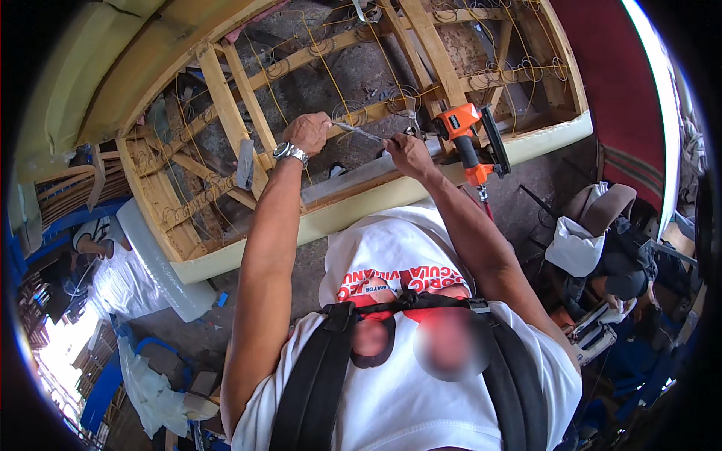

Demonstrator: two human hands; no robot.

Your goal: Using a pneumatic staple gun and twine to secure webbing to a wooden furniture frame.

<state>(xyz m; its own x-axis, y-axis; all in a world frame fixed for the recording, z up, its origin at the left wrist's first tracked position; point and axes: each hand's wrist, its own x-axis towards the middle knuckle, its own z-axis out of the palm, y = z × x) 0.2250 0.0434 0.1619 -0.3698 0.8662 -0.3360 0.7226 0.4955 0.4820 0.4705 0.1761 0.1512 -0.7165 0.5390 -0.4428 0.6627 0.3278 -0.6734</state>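
Gripping perhaps wire (pixel 359 133), both hands (pixel 307 132) (pixel 408 154)

Clear plastic sheeting (pixel 162 270) on the floor, blue metal frame (pixel 113 376), pile of bags (pixel 602 240) at right

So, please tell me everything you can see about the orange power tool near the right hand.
The orange power tool looks like a pneumatic stapler or nail gun: an orange plastic-looking body and handle, with a long black magazine along its right side. It rests on the pale edge of the wooden sofa frame, handle pointing toward the person. A thin red hose seems to hang from the handle's end. No hand holds it; the right hand is just beside it on the left, apart from it.
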